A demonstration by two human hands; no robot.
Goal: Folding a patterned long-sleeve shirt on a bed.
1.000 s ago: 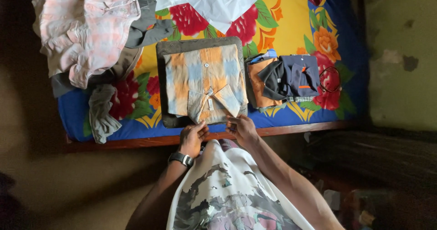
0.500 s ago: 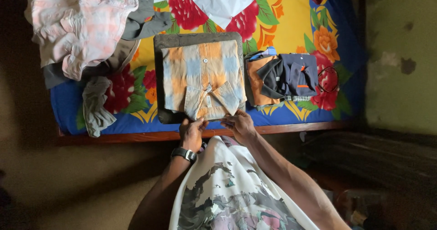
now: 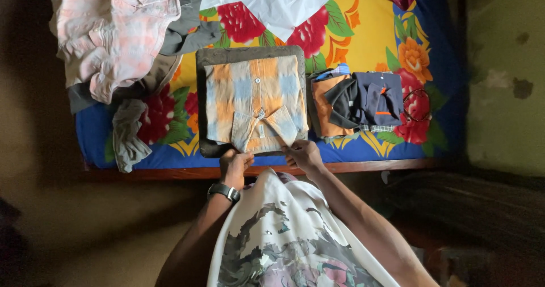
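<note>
Checked item: orange-and-blue checked folded cotton shirt [image 3: 254, 106], lying flat on a dark grey rectangular board [image 3: 205, 102].
Board location: on the floral bedsheet [image 3: 363, 31], centred.
Left hand [image 3: 234, 166]: fingers curled at the shirt's near edge, by the collar.
Right hand [image 3: 305, 155]: fingers pinching the shirt's near edge.
Right of board: stack of dark folded clothes [image 3: 359, 102].
Left of board: pink crumpled shirt [image 3: 116, 31].

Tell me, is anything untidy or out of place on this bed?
The folded checked shirt lies square on its grey board, both hands at its collar edge. The odd part is the loose, crumpled heap of clothes at the far left, with a grey piece hanging off the mattress edge.
</note>
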